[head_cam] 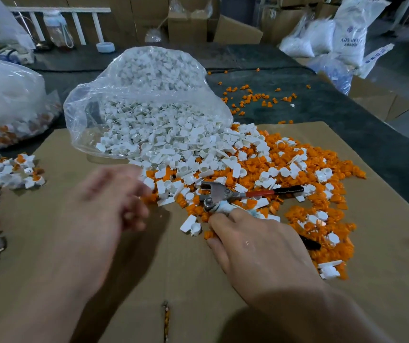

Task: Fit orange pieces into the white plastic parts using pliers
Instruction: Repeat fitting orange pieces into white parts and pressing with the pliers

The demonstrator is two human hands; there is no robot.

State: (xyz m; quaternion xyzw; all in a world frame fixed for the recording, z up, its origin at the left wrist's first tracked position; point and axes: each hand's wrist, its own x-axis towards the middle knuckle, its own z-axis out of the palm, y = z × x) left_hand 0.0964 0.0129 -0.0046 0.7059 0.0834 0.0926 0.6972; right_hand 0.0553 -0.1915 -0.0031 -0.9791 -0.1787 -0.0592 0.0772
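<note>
cardboard: big flat sheet under both hands, everything sits on it
bag: clear plastic, stuffed with white parts, lying open just past the grip, up and to its left
orange pieces: loose heap spread beyond and to the right of the grip, some right under the pliers
white parts: spilling out of the bag mouth onto the orange heap, straight ahead of the grip
done pile: white parts with orange in them, way off to the left of the grip
right hand: wrapped over the pliers' lower, taped handle
left hand: just left of the grip, blurry, fingers curled at the heap's edge, can't tell if it's pinching anything
pliers: on the heap, handles spread wide, red-black one sticking out right
</note>
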